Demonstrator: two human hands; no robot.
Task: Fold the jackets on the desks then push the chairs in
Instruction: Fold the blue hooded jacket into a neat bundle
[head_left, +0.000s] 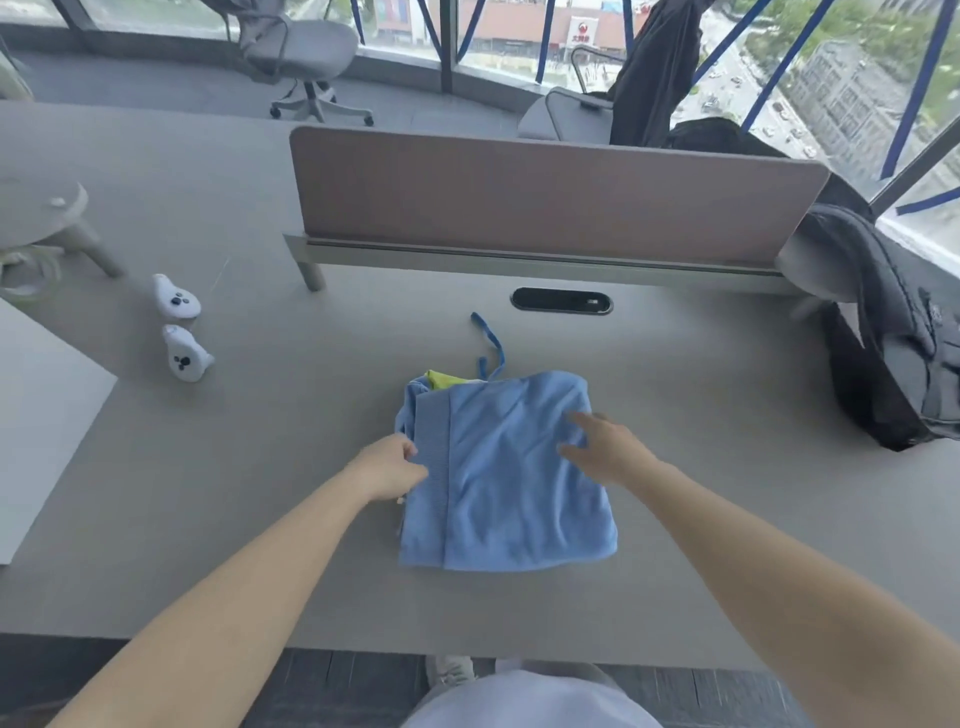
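Observation:
A light blue jacket (509, 483) lies folded into a rough square in the middle of the grey desk (260, 467). A blue drawstring (491, 343) and a bit of yellow-green lining (441, 379) stick out at its far edge. My left hand (389, 467) grips the jacket's left edge by the ribbed band, fingers curled. My right hand (597, 447) rests flat on the jacket's right half with spread fingers. A dark jacket (893, 353) lies crumpled at the desk's right end. Another dark jacket (660, 73) hangs over a chair (561, 114) beyond the divider.
A brown divider panel (556, 192) runs across the desk's far side, with a black cable port (561, 300) in front of it. Two white controllers (179, 327) lie at the left. A grey office chair (306, 52) stands by the windows. A round stool (47, 218) stands far left.

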